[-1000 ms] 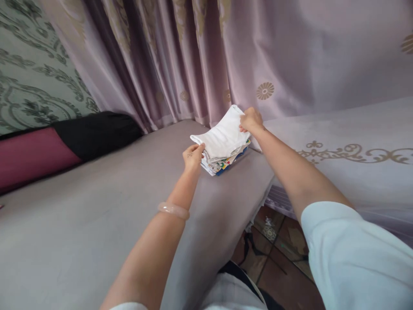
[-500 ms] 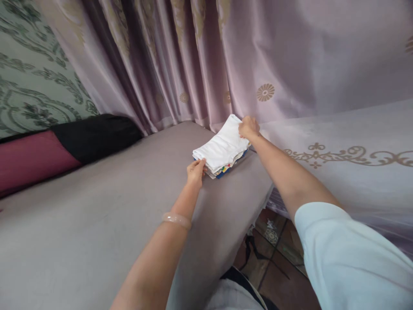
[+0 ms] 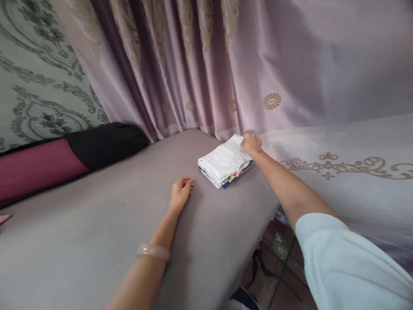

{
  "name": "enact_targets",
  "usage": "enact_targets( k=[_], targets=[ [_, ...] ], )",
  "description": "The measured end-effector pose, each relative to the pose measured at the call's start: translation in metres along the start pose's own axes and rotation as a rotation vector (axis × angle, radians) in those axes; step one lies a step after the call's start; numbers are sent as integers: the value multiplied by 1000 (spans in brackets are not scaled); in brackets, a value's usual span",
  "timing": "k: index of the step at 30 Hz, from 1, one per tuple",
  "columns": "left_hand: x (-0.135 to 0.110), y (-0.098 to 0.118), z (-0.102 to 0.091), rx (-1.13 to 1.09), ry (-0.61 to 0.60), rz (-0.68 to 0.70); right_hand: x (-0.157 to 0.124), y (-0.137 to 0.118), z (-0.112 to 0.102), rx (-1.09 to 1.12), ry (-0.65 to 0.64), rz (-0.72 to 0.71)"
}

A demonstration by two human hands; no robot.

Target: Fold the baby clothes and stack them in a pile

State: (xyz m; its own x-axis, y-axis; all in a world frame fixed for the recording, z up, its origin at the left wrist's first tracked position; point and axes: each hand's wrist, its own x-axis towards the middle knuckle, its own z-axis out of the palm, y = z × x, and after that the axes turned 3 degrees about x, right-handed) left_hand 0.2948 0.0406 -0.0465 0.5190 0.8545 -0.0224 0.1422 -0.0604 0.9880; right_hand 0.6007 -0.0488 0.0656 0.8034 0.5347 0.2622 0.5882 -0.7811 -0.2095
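A stack of folded clothes (image 3: 226, 184) lies near the far right corner of the bed, with bits of blue, yellow and red showing under the top piece. That top piece is a folded white garment (image 3: 222, 157). My right hand (image 3: 251, 143) is closed on its far right edge, the fingertips partly hidden. Apart from the stack, to its lower left, my left hand (image 3: 181, 193) hovers over the sheet with its fingers curled together and nothing visible in them. A pale bangle (image 3: 154, 252) circles my left wrist.
The bed (image 3: 106, 232) has a grey-mauve sheet. Along its far left side lies a dark red and black cushion (image 3: 41, 168). Purple curtains (image 3: 290, 56) hang behind the bed. A tiled floor (image 3: 287, 275) shows at lower right, and a pink item (image 3: 4, 218) at the left edge.
My left hand has let go of the stack's near left corner and moved left and down toward me. My right hand stays at the far edge. The view has shifted slightly.
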Motion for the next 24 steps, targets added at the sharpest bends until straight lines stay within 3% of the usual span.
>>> enact_targets(
  k=[2, 8, 15, 21, 24],
  targets=[
    [-3, 1, 1, 28, -30, 12, -2, -2, 2, 0, 8, -62],
    [-6, 3, 2, -4, -25, 24, -2, 1, 20, 35, -126, -281],
    [-10, 6, 2, -37, -43, 19, -6, 13, 39, 142, -240, -146],
    [-10, 2, 3, -36, -33, 42, -3, 11, 32, 112, -298, -152],
    [-9, -1, 3, -42, -22, 53, -9, -2, 27, 87, -230, -173]
  ],
)
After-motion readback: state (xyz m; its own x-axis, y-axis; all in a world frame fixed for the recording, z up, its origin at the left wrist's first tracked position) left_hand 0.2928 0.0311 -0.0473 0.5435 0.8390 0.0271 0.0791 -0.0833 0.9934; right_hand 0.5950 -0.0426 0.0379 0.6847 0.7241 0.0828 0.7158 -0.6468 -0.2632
